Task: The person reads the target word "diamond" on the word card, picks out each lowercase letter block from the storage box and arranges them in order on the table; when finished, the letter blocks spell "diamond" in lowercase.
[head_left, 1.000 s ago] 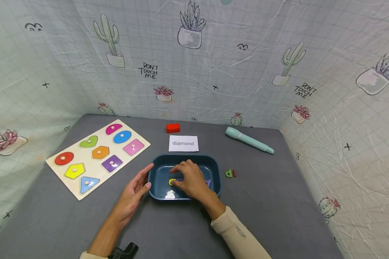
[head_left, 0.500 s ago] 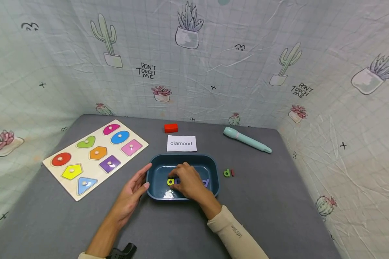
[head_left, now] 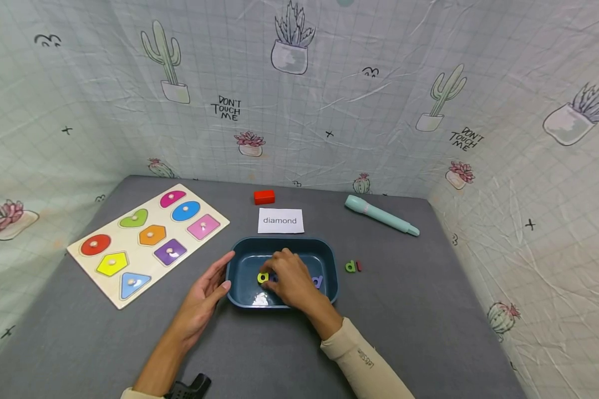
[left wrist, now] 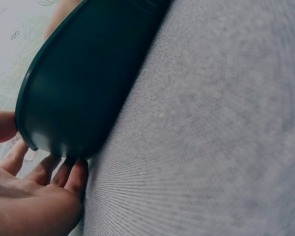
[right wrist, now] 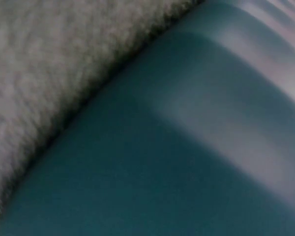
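Note:
Inside a dark teal tray [head_left: 244, 263], my right hand [head_left: 292, 280] bends its thumb and index finger about a small blue letter [head_left: 273, 276], mostly hidden by the hand. Just left of it lies a yellow letter "a" [head_left: 262, 278]. A purple letter [head_left: 317, 281] shows at the hand's other side. My left hand [head_left: 203, 296] lies against the tray's left end with fairly straight fingers. In the left wrist view, that hand's fingertips [left wrist: 77, 173] touch the tray's outer wall [left wrist: 78, 83]. The right wrist view holds only the tray's blurred wall [right wrist: 113, 172] and grey cloth.
Behind the tray are a white card [head_left: 280, 220] reading "diamond" and a red block [head_left: 264, 197]. A wooden shape puzzle [head_left: 145, 255] lies left. On the right are a mint-green pen-like tube [head_left: 381, 215], a green letter [head_left: 350, 267] and a small red letter [head_left: 359, 266].
My right thumb has shifted off the yellow letter toward the blue one, and the index finger has come down. My left hand stays at the tray's end.

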Action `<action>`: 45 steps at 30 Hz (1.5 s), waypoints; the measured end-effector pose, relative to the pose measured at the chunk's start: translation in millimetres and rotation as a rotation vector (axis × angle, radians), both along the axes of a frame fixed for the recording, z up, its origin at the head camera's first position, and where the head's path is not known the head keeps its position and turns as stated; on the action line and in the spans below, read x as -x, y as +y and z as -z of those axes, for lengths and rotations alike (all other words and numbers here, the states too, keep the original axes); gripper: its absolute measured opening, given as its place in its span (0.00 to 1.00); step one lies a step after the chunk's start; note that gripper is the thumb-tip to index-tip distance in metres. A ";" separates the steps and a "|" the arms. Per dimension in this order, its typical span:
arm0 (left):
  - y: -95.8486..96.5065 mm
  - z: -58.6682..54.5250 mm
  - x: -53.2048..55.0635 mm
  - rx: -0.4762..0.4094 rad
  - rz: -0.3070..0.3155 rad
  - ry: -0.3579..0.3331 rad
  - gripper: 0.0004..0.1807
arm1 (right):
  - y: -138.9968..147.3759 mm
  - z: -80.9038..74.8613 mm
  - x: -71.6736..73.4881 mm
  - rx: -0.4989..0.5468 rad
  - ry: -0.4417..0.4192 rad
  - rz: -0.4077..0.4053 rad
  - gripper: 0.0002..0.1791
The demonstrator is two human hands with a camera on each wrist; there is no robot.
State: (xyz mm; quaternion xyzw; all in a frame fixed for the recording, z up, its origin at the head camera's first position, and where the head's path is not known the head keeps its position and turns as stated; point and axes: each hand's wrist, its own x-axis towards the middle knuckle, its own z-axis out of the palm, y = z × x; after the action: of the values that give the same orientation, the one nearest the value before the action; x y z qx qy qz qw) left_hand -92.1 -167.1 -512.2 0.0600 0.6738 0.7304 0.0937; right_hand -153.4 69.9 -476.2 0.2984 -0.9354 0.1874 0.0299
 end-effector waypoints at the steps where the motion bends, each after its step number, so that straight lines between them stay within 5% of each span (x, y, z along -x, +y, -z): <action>1: -0.1 -0.3 0.1 -0.001 0.001 -0.002 0.33 | 0.1 0.0 -0.1 0.011 0.011 0.000 0.12; 19: 1.4 -0.8 -0.1 0.019 -0.011 0.008 0.34 | 7.4 -11.6 -5.7 0.219 0.278 0.016 0.16; 45: 1.4 -2.5 -0.4 0.015 -0.013 -0.006 0.33 | 72.6 -27.5 -21.4 0.376 0.318 0.165 0.20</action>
State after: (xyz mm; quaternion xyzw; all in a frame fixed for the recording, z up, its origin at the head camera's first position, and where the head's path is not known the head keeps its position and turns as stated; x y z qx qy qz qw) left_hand -91.7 -165.7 -509.7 0.0529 0.6794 0.7262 0.0914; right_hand -132.0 142.5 -448.7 0.2358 -0.8889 0.3056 0.2467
